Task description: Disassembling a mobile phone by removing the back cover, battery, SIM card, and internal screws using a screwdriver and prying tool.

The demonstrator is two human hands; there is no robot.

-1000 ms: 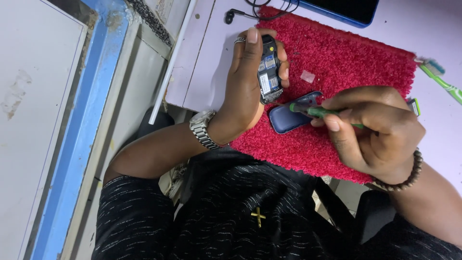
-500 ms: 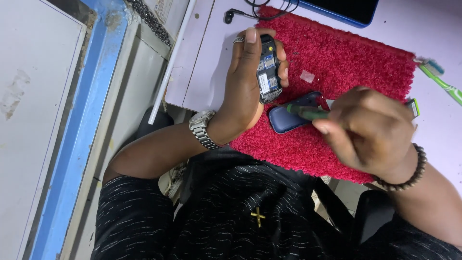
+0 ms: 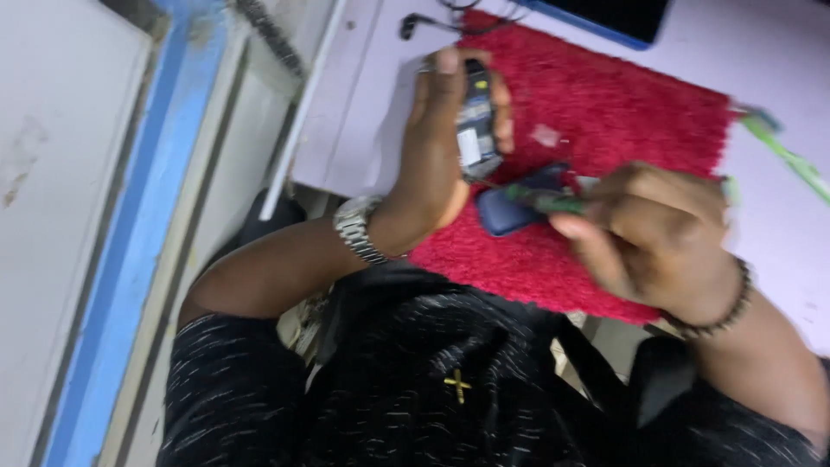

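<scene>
Two hands (image 3: pixel 432 164), one phone (image 3: pixel 476 130), one mat (image 3: pixel 605 112)

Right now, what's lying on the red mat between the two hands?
In the head view, a dark blue cover lies on the red mat between the left hand and right hand.

A small dark phone (image 3: pixel 476 130) with its back open stands on edge over the red mat, innards showing grey and white. A green-handled screwdriver (image 3: pixel 545 201) lies nearly level, tip toward the phone. Just below, a dark blue back cover (image 3: pixel 510 209) rests on the mat.
</scene>
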